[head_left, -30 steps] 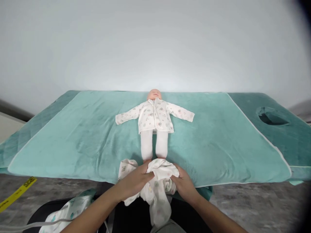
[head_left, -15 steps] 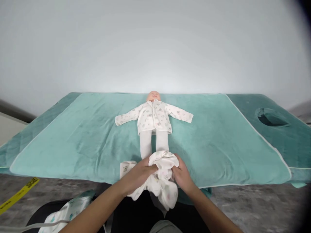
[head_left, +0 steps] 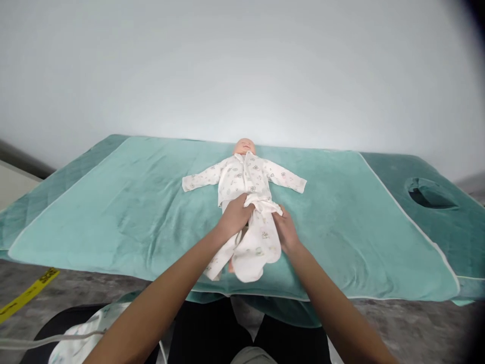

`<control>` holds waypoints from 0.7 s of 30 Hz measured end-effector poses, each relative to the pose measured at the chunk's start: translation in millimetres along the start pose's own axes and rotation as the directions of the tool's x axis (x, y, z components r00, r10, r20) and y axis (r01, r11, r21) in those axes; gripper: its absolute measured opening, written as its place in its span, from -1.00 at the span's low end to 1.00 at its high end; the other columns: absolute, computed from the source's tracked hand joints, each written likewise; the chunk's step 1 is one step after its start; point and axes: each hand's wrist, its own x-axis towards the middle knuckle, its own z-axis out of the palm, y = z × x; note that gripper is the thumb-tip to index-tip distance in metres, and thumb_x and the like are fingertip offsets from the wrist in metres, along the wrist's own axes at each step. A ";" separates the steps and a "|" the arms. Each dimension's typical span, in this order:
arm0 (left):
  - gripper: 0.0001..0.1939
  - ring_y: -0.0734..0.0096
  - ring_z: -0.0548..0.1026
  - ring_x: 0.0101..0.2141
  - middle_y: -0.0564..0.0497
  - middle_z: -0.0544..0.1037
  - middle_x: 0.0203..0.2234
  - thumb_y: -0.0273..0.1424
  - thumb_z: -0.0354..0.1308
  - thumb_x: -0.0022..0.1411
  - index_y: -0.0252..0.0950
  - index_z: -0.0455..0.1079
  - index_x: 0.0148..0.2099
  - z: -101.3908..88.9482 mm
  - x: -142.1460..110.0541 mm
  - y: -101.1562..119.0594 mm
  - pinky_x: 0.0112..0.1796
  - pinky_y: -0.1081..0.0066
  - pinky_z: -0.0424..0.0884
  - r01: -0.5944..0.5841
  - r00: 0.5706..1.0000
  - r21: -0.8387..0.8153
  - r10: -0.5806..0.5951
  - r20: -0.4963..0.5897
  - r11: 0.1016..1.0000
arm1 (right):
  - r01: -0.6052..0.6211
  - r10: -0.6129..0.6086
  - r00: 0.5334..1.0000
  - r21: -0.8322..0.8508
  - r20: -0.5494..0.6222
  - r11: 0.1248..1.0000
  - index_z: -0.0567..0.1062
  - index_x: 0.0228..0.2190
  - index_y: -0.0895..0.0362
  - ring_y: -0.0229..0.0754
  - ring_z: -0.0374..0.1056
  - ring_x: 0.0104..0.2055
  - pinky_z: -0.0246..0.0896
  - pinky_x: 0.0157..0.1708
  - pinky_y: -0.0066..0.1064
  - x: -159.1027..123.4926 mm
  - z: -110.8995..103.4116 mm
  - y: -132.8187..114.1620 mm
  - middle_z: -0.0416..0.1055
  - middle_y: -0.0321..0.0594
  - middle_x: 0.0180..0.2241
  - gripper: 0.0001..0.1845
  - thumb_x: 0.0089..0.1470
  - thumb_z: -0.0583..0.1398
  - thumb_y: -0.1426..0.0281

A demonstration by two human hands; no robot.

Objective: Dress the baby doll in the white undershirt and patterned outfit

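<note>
A baby doll [head_left: 244,147] lies face up on a teal towel [head_left: 132,202], dressed in a white printed top [head_left: 242,174] with its sleeves spread out. White printed baby trousers [head_left: 255,245] cover the doll's legs, their waistband bunched at the doll's waist. My left hand [head_left: 234,217] is closed on the left side of that waistband. On the right side of the waistband my right hand [head_left: 285,231] grips the cloth. The doll's legs are hidden under the trousers.
The towel covers a darker teal massage bed with a face hole [head_left: 430,193] at the right end. A plain white wall stands behind. Below the bed's near edge lie a patterned cloth [head_left: 81,338] at the lower left and a yellow tape strip [head_left: 26,296] on grey floor.
Both hands have carried the trousers from the doll's feet at the towel's near edge up along its legs to its waist. The view has shifted slightly closer.
</note>
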 end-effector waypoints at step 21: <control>-0.83 0.15 0.47 -0.14 -0.05 0.55 -0.22 -0.40 0.16 0.18 -0.26 0.43 -0.15 -13.6 6.4 6.8 -0.10 0.24 0.36 -0.066 0.995 0.087 0.060 0.080 0.994 | 0.045 -0.042 0.998 0.064 -0.040 0.997 0.44 -0.24 0.10 -0.09 0.42 -0.17 0.34 -0.18 -0.26 48.9 -2.1 23.2 0.53 -0.19 -0.22 -0.75 0.02 0.22 0.26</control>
